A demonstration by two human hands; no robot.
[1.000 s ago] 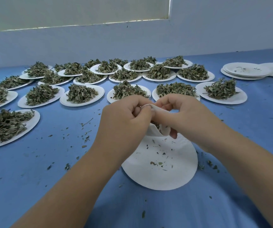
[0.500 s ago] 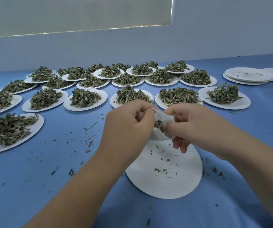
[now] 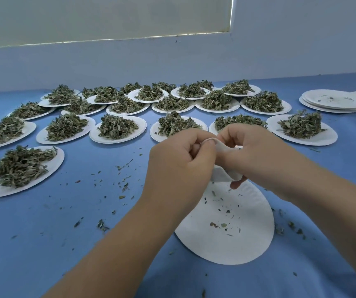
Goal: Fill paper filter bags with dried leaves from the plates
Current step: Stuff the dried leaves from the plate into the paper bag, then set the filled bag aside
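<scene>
Two hands meet at mid-frame over the blue tabletop (image 3: 61,229). The left hand (image 3: 179,160) and right hand (image 3: 256,155) each grip a white paper filter bag (image 3: 221,177) between them. Left fingers are curled, with the thumb pressed on the bag's top edge. Right fingers are curled too, pinching the opposite side of that edge; one right fingertip (image 3: 236,185) shows below the bag.

The bag hangs off the tabletop, above the far rim of the near plate (image 3: 233,250). Its mouth is covered by the fingers, so its contents cannot be told. The near plate holds only a few leaf crumbs.

Beyond the hands, white plates (image 3: 139,125) lie in rough rows from far left to right, each heaped with dried leaves (image 3: 117,126). At far right sits a stack of bare plates (image 3: 334,102), well apart from the hands. Loose leaf bits (image 3: 123,186) are scattered on the tabletop left of the left wrist, and some right of the near plate. A pale wall (image 3: 172,61) stands behind.
</scene>
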